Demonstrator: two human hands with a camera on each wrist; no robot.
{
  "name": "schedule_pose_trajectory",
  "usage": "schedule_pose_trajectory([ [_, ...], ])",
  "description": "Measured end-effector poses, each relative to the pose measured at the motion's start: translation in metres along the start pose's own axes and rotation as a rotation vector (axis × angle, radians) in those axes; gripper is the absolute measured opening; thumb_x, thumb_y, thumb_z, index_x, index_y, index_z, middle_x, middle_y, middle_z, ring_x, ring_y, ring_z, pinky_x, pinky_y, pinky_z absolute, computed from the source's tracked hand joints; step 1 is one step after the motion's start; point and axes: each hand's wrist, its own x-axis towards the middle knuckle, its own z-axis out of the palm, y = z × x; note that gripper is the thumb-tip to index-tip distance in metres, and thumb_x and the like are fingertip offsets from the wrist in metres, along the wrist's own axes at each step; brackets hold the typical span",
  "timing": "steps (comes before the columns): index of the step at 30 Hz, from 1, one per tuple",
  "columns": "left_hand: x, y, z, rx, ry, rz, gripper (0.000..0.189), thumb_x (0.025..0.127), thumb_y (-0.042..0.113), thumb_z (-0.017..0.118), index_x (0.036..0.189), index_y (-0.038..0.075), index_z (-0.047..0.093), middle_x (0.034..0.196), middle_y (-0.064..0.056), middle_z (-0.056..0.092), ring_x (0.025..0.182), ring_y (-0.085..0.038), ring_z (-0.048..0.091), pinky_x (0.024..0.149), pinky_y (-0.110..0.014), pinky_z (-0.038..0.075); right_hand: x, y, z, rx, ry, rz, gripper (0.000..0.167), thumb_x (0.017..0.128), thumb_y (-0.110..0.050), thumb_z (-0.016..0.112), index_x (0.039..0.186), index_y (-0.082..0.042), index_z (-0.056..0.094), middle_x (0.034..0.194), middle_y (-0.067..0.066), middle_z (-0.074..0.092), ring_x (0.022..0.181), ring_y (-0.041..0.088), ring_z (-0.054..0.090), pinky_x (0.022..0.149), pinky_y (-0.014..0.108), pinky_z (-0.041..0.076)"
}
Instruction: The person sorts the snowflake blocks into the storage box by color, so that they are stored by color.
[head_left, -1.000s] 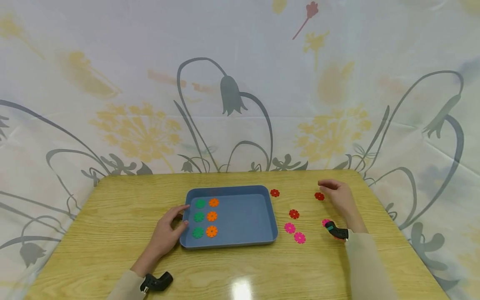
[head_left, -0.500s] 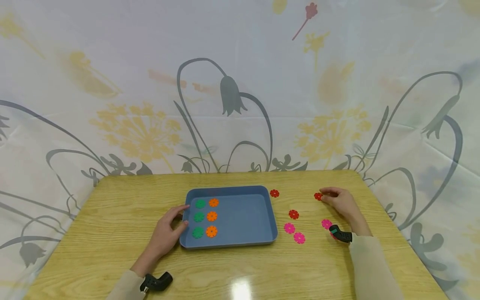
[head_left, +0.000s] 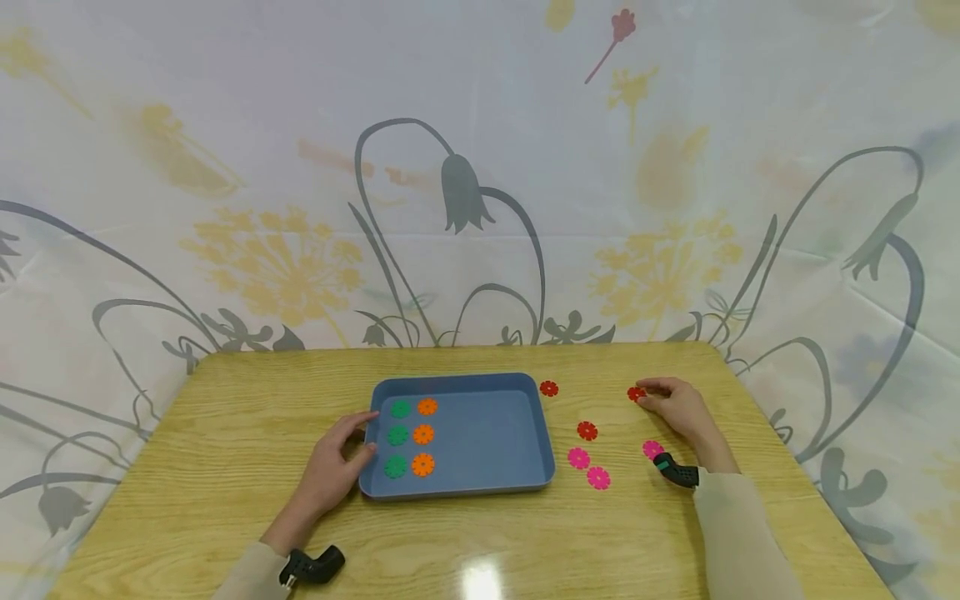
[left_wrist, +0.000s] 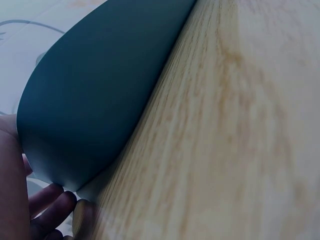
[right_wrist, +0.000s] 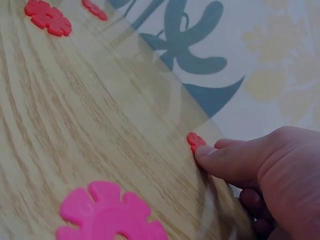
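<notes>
In the head view my left hand (head_left: 333,462) holds the left side of a blue-grey tray (head_left: 487,490), thumb and a finger at its rim. The left wrist view has curled fingers against the tray's outer wall (left_wrist: 95,100). Inside the tray lie a column of green notched discs (head_left: 397,435) and a column of orange notched discs (head_left: 423,434). At the far right my right hand (head_left: 678,408) pinches a red notched disc (head_left: 635,394) by its edge. The right wrist view shows the thumb on this red disc (right_wrist: 195,141), partly hidden, near the table's far edge.
Two more red discs (head_left: 549,388) (head_left: 587,431) lie right of the tray. Pink discs (head_left: 578,458) (head_left: 598,477) lie nearer, and another pink disc (head_left: 652,450) sits beside the right wrist's camera. A patterned cloth (head_left: 480,250) hangs behind the wooden table (head_left: 420,550).
My right hand has come down and nearer to the far right red disc, and its fingers have closed on the disc's edge. The left hand and tray stay in place.
</notes>
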Motion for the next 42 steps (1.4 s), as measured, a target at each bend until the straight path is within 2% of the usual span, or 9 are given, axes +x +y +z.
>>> schedule_pose_trajectory([
  [9,-0.002,-0.001,0.001,0.001,0.001,-0.005,0.043,0.087,0.011,0.065,0.129,0.014,0.056,0.124,0.000,0.054,0.094,-0.014,0.055,0.080,-0.039,0.044,0.000,-0.004,0.000,0.014,-0.050,0.033,0.038,0.088,-0.014,0.064,0.120,0.004,0.059,0.126,0.028,0.046,0.115,0.043,0.041,0.096,0.054,0.031],
  [14,-0.001,-0.001,0.000,0.003,0.002,0.003,0.043,0.087,0.011,0.065,0.129,0.014,0.056,0.124,0.000,0.054,0.094,-0.013,0.055,0.079,-0.039,0.045,-0.001,-0.003,0.000,0.028,-0.059,0.026,0.036,0.087,-0.014,0.065,0.117,0.005,0.059,0.122,0.027,0.047,0.110,0.040,0.043,0.094,0.052,0.032],
  [17,0.000,0.001,0.000,-0.001,0.006,0.006,0.043,0.087,0.011,0.065,0.129,0.014,0.056,0.124,-0.001,0.055,0.094,-0.013,0.055,0.080,-0.039,0.045,0.000,-0.001,0.000,0.045,-0.057,0.008,0.035,0.086,-0.014,0.067,0.114,0.005,0.057,0.119,0.025,0.049,0.106,0.037,0.045,0.091,0.048,0.034],
  [24,0.001,0.000,0.001,0.007,0.021,0.023,0.043,0.086,0.008,0.065,0.128,0.011,0.056,0.123,-0.003,0.055,0.093,-0.016,0.056,0.078,-0.040,0.045,-0.005,-0.001,-0.002,0.155,-0.033,0.009,0.030,0.089,-0.016,0.064,0.111,0.003,0.058,0.105,0.016,0.059,0.090,0.020,0.052,0.075,0.022,0.042],
  [28,0.002,0.001,0.000,0.008,0.020,0.017,0.043,0.086,0.009,0.066,0.128,0.012,0.056,0.123,-0.002,0.055,0.093,-0.015,0.056,0.079,-0.038,0.045,-0.006,0.002,-0.002,0.221,-0.002,0.019,0.034,0.089,-0.021,0.065,0.110,0.004,0.059,0.100,0.011,0.062,0.085,0.014,0.054,0.072,0.021,0.042],
  [35,0.001,0.000,0.001,-0.006,0.024,0.014,0.043,0.086,0.008,0.066,0.128,0.010,0.057,0.122,-0.003,0.056,0.092,-0.018,0.056,0.079,-0.038,0.044,-0.004,0.003,-0.006,0.331,0.072,0.030,0.039,0.089,-0.019,0.064,0.116,0.008,0.058,0.092,-0.006,0.065,0.083,0.003,0.058,0.072,0.017,0.045],
  [38,0.000,-0.002,0.001,0.003,0.026,0.009,0.043,0.085,0.008,0.066,0.128,0.012,0.057,0.122,-0.001,0.056,0.092,-0.017,0.056,0.078,-0.037,0.044,-0.004,0.000,-0.010,0.298,0.089,0.021,0.039,0.090,-0.021,0.063,0.117,0.007,0.059,0.094,-0.006,0.065,0.084,0.006,0.059,0.071,0.020,0.047],
  [42,-0.001,-0.002,0.000,0.010,0.011,0.002,0.044,0.086,0.009,0.065,0.128,0.013,0.056,0.123,0.000,0.055,0.093,-0.015,0.056,0.079,-0.038,0.044,-0.006,-0.009,-0.015,0.223,0.100,0.020,0.037,0.091,-0.023,0.061,0.117,0.003,0.061,0.102,0.005,0.064,0.086,0.018,0.059,0.070,0.025,0.049],
])
